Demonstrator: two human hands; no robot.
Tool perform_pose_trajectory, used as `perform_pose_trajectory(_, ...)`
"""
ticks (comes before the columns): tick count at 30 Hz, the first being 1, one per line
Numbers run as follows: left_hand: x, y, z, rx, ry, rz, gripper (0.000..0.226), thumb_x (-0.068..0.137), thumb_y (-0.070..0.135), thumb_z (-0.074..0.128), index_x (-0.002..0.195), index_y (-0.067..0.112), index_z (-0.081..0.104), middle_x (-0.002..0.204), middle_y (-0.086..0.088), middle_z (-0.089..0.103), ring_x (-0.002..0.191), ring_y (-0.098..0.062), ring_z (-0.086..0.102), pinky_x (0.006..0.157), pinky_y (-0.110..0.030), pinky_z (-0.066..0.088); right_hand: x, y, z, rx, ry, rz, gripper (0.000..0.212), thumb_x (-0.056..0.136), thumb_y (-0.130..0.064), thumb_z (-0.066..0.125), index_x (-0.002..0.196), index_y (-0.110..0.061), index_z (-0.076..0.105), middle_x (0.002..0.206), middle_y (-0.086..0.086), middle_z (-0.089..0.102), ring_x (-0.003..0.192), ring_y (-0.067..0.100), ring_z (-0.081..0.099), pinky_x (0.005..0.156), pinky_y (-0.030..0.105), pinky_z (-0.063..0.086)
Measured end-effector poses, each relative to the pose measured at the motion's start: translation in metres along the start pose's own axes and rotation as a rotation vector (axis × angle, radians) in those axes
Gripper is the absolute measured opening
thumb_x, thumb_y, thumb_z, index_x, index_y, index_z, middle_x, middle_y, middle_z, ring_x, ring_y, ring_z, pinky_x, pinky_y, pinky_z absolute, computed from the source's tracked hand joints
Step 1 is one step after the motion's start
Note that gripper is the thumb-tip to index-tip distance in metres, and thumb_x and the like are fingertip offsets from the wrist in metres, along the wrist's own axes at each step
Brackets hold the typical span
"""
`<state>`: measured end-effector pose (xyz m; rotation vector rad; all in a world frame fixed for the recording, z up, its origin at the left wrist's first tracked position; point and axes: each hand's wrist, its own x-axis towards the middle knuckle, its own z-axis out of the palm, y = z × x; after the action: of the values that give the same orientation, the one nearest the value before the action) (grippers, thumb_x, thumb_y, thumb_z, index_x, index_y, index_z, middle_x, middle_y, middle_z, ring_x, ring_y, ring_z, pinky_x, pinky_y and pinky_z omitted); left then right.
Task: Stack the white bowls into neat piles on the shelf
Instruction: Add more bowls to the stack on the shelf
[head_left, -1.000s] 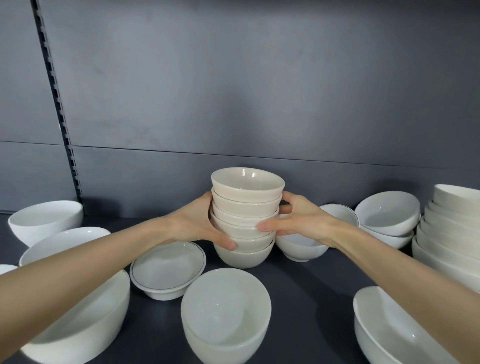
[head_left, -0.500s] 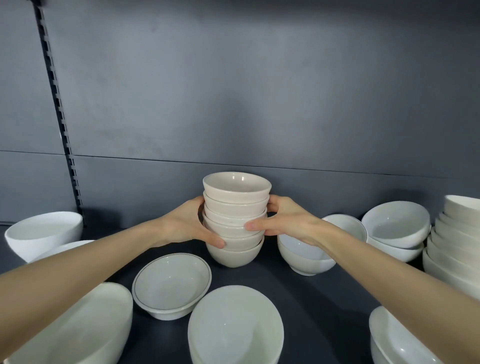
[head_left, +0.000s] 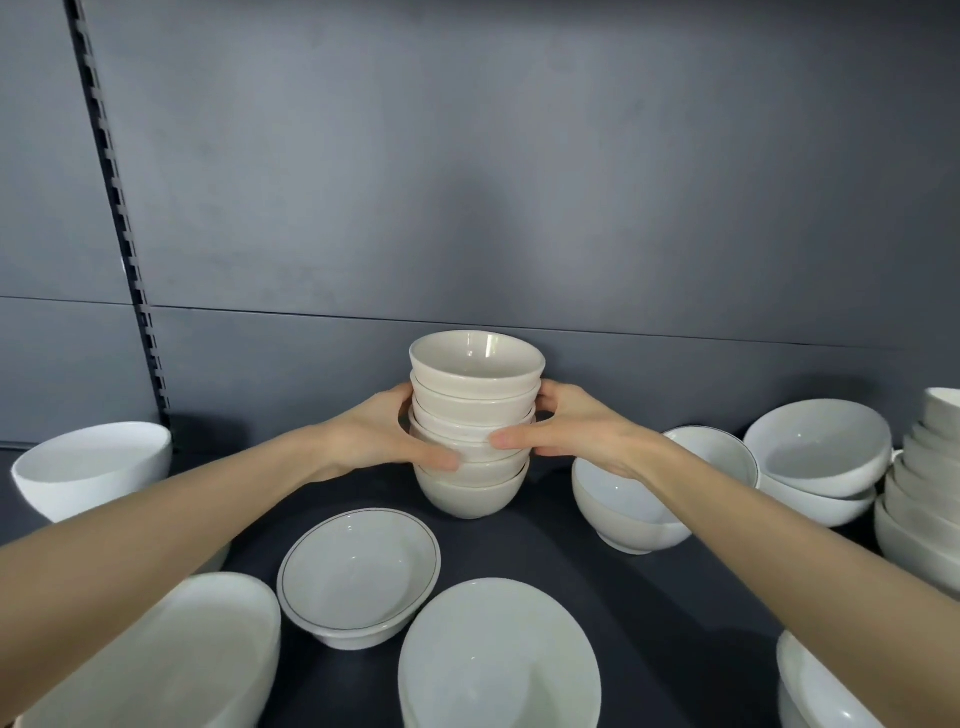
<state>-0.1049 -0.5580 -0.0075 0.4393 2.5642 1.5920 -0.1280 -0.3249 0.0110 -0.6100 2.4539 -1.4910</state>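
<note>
Rearward, left grip (head_left: 379, 441), right grip (head_left: 571, 431) clasping bowl stack (head_left: 474, 404)

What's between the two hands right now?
A stack of small cream bowls, gripped by left hand and right hand from either side; head view.

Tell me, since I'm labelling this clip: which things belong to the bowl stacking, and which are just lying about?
In the job: stack of small bowls, gripped by left hand and right hand; shelf; loose line-rimmed bowl and deep bowl, not yet piled; tall pile, already stacked.
Just there: slotted rail; back panel.
</note>
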Motion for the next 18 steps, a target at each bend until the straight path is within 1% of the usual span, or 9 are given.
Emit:
perform_pose_trajectory(2,-0.0003,0.0019,-0.0023,-0.045,-0.010,-0.019,0.086,0.053,0.033,0.086,0.129,0.031,0.047,0.123,0.012,0.062,0.114,-0.009,0.059,0.097,-0.035,0.051,0.0012,-0.0013,-0.0002,-0.012,0.018,-0.006,0.059,0.074,-0.027,0.081,0.127,-0.024,0.055,0.118,-0.010,0.064,0.109,0.009,0.060,0.086,0.028,0.053)
perform_pose_trajectory(4,-0.0007,0.0009,-0.0031,-0.081,-0.007,-0.025,0.085,0.050,0.037,0.086,0.127,0.032,0.050,0.122,0.011,0.063,0.114,-0.010,0.061,0.096,-0.036,0.052,0.0026,-0.0010,0.0004,0.010,0.041,-0.011,0.057,0.074,-0.027,0.081,0.125,-0.020,0.057,0.118,-0.005,0.065,0.109,0.011,0.061,0.092,0.032,0.053)
perform_pose_trajectory(6,-0.0006,-0.0010,-0.0018,-0.102,0.006,-0.007,0.078,0.051,0.034,0.087,0.121,0.033,0.052,0.121,0.010,0.064,0.112,-0.011,0.062,0.093,-0.035,0.053,0.0033,-0.0004,0.0014,0.025,0.055,-0.012,0.054,0.074,-0.026,0.081,0.123,-0.019,0.059,0.117,-0.002,0.066,0.108,0.012,0.062,0.093,0.033,0.054)
perform_pose_trajectory(9,0.0001,-0.0021,0.0007,-0.111,0.030,0.018,0.065,0.059,0.024,0.090,0.112,0.034,0.054,0.117,0.009,0.065,0.111,-0.013,0.062,0.086,-0.029,0.056,0.0028,0.0007,0.0021,0.034,0.070,-0.017,0.051,0.075,-0.024,0.080,0.121,-0.019,0.061,0.116,-0.002,0.067,0.107,0.011,0.063,0.090,0.030,0.055)
perform_pose_trajectory(11,0.0002,-0.0029,0.0004,-0.115,0.038,0.033,0.068,0.052,0.032,0.091,0.110,0.034,0.055,0.116,0.008,0.066,0.108,-0.011,0.064,0.085,-0.029,0.056,0.0023,0.0011,0.0027,0.041,0.075,-0.022,0.050,0.075,-0.023,0.080,0.121,-0.019,0.061,0.116,-0.002,0.067,0.107,0.011,0.063,0.089,0.030,0.055)
perform_pose_trajectory(13,0.0004,-0.0039,0.0000,-0.126,0.047,0.040,0.071,0.046,0.038,0.086,0.110,0.034,0.056,0.115,0.009,0.066,0.106,-0.010,0.065,0.084,-0.029,0.056,0.0019,0.0010,0.0031,0.040,0.074,-0.025,0.048,0.076,-0.023,0.080,0.120,-0.019,0.061,0.115,-0.002,0.068,0.106,0.011,0.063,0.087,0.029,0.055)
perform_pose_trajectory(15,0.0003,-0.0048,0.0001,-0.131,0.050,0.046,0.069,0.047,0.036,0.085,0.110,0.033,0.057,0.115,0.008,0.067,0.105,-0.011,0.065,0.085,-0.030,0.057,0.0013,0.0006,0.0031,0.035,0.070,-0.027,0.046,0.076,-0.022,0.079,0.119,-0.020,0.062,0.114,-0.003,0.068,0.104,0.009,0.063,0.086,0.027,0.055)
perform_pose_trajectory(18,0.0006,-0.0057,0.0014,-0.122,0.058,0.053,0.064,0.053,0.029,0.088,0.109,0.031,0.058,0.114,0.007,0.067,0.105,-0.012,0.066,0.087,-0.033,0.056,0.0008,-0.0007,0.0029,0.020,0.075,-0.022,0.048,0.076,-0.023,0.079,0.120,-0.019,0.061,0.115,-0.002,0.067,0.106,0.011,0.063,0.089,0.031,0.055)
